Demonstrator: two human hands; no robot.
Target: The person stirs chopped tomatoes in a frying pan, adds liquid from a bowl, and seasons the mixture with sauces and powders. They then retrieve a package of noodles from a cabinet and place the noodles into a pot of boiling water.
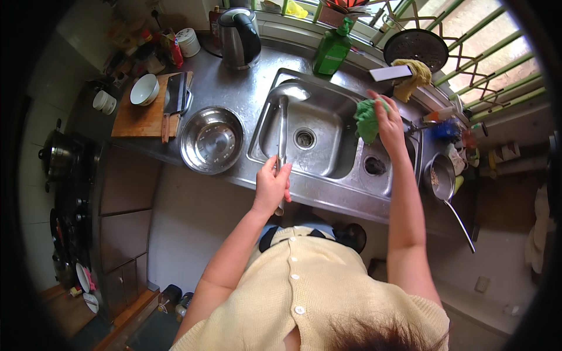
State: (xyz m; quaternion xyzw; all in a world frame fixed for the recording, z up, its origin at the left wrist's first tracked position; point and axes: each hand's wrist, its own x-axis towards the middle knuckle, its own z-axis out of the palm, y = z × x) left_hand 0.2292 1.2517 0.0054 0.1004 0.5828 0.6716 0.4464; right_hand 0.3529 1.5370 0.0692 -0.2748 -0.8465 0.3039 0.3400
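My left hand (271, 182) grips the handle of a metal ladle (284, 127). Its bowl points away from me, over the left side of the large sink basin (318, 151). In my right hand (388, 125) is a crumpled green cloth (367, 119), held above the divide between the large basin and the small basin (395, 186). Ladle and cloth are apart. A drain strainer (304, 138) shows in the large basin, and a dark drain (374, 165) in the small one.
Left of the sink are a steel bowl (213, 140) and a cutting board (125, 120) bearing a cleaver (175, 94) and white bowl (145, 90). Behind stand an electric kettle (239, 39) and green pump bottle (332, 50). A long-handled pan (442, 175) sits right.
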